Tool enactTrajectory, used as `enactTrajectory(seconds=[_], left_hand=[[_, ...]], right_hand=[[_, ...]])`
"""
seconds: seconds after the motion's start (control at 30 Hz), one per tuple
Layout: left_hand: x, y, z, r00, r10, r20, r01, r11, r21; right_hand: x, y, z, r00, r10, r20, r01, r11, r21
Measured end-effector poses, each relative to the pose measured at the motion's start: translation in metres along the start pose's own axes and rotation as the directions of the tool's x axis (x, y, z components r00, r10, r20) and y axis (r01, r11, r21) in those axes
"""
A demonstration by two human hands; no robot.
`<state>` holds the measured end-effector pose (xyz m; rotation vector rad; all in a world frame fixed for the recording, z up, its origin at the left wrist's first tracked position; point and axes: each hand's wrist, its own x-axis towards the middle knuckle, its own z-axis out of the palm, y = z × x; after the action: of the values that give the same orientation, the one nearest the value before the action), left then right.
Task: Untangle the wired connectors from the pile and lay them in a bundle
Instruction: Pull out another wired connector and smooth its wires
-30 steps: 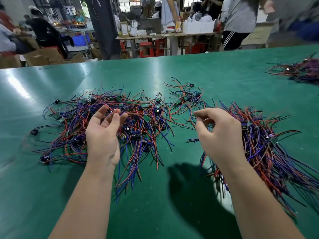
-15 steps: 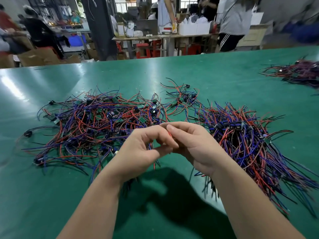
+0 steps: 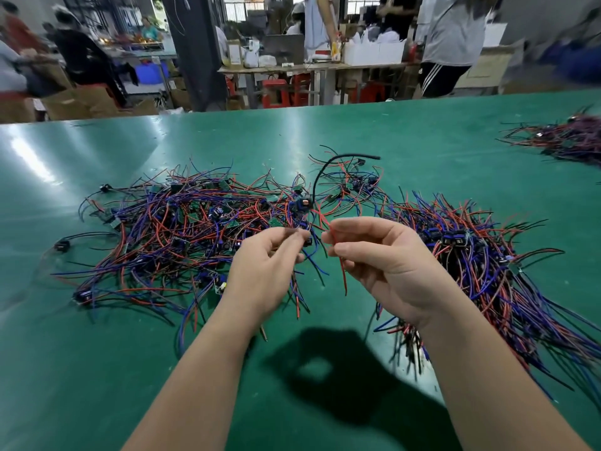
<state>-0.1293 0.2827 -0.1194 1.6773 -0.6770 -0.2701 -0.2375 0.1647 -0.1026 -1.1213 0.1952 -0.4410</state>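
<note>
A tangled pile of wired connectors (image 3: 182,229), red, blue and black leads with small black plugs, sprawls over the left and middle of the green table (image 3: 422,141). A laid-out bundle (image 3: 481,255) with its leads running the same way lies to the right. Both hands hover above the gap between them. My left hand (image 3: 263,271) pinches thin wires at its fingertips. My right hand (image 3: 387,265) pinches a red wire (image 3: 341,271) that hangs down below it. One lifted connector (image 3: 304,205) with a curved black lead sits just beyond the fingertips.
Another heap of wired connectors (image 3: 566,141) lies at the far right of the table. Beyond the far table edge are workbenches, red stools, cardboard boxes and several people standing or sitting.
My hands, touching half a second ago, have drawn slightly apart. A connector with a black lead has risen out of the pile between them, and a red wire now hangs from my right hand.
</note>
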Motion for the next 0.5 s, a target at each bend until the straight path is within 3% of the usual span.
enactTrajectory(seconds=[0.1, 0.23, 0.37, 0.43, 0.5], left_hand=[[0.002, -0.001, -0.003, 0.999, -0.028, -0.040, 0.024, 0.996, -0.091], [0.001, -0.007, -0.007, 0.984, 0.110, -0.140, -0.100, 0.992, 0.077], [0.003, -0.004, -0.012, 0.991, 0.038, -0.129, -0.055, 0.991, -0.123], [0.002, -0.001, -0.013, 0.986, 0.107, -0.131, -0.124, 0.984, -0.131], [0.000, 0.003, -0.013, 0.956, 0.251, -0.151, -0.258, 0.966, -0.032]], right_hand=[[-0.003, 0.001, 0.004, 0.998, -0.010, 0.067, 0.010, 1.000, -0.006], [-0.005, 0.001, 0.006, 0.991, -0.010, 0.135, 0.012, 1.000, -0.010], [-0.007, 0.003, 0.008, 0.982, 0.019, 0.190, -0.001, 0.996, -0.093], [-0.008, 0.004, 0.009, 0.974, 0.060, 0.219, -0.024, 0.987, -0.162], [-0.009, 0.003, 0.009, 0.954, 0.112, 0.278, -0.054, 0.977, -0.208]])
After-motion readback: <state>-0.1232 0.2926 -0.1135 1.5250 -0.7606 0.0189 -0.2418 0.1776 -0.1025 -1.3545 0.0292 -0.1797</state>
